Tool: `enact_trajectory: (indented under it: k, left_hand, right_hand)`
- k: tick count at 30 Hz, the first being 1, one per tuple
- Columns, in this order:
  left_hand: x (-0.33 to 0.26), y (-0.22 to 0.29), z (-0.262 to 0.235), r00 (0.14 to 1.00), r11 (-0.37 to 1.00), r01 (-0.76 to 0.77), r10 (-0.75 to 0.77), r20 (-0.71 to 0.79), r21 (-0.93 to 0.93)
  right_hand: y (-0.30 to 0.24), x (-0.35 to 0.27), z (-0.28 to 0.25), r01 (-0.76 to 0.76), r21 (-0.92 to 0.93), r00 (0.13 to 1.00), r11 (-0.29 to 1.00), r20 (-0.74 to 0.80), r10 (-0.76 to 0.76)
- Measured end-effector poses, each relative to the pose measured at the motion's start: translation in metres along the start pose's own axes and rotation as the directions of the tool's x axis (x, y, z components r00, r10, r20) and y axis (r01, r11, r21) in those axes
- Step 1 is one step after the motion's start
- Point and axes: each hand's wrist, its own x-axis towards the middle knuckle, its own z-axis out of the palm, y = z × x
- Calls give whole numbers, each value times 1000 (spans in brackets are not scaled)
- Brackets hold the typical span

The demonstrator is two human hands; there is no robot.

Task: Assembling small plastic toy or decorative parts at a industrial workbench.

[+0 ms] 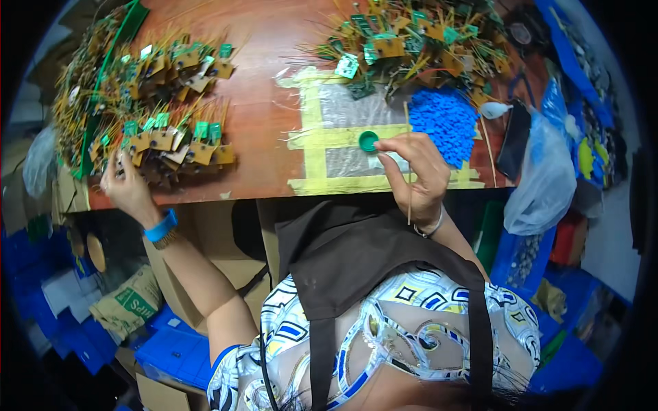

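Observation:
My left hand reaches to the near edge of a cluster of small brown and green circuit boards with thin wires. Its fingers are bent in at the boards, and what lies between the fingertips is too small to make out. My right hand is closed, with a thin wooden stick running through it, upright in the picture. The thumb and forefinger of that hand come up to a small round green cap, open side up, on the taped clear sheet.
Blue plastic pieces lie heaped beyond my right hand. More wired boards are piled behind them, and others at the far left. A green divider stands at left. A dark phone-like slab and a plastic bag are at right.

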Motion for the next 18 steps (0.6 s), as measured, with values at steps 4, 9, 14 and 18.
enact_trajectory:
  k: [4,9,14,18]
  left_hand:
    - [-38,131,13,996,933,-78,91,21,-351]
    - [-102,250,89,754,678,-315,604,259,-664]
    - [-103,286,117,670,692,-478,686,285,-541]
    - [-106,261,104,731,726,-440,632,259,-529]
  right_hand:
    - [8,-3,-3,5,16,1000,1000,-23,-4]
    - [4,-4,-6,26,-17,999,1000,-42,-27]
    - [6,-12,-17,7,-52,998,999,-55,-10]
    - [14,-20,-18,-51,-30,997,998,-52,49]
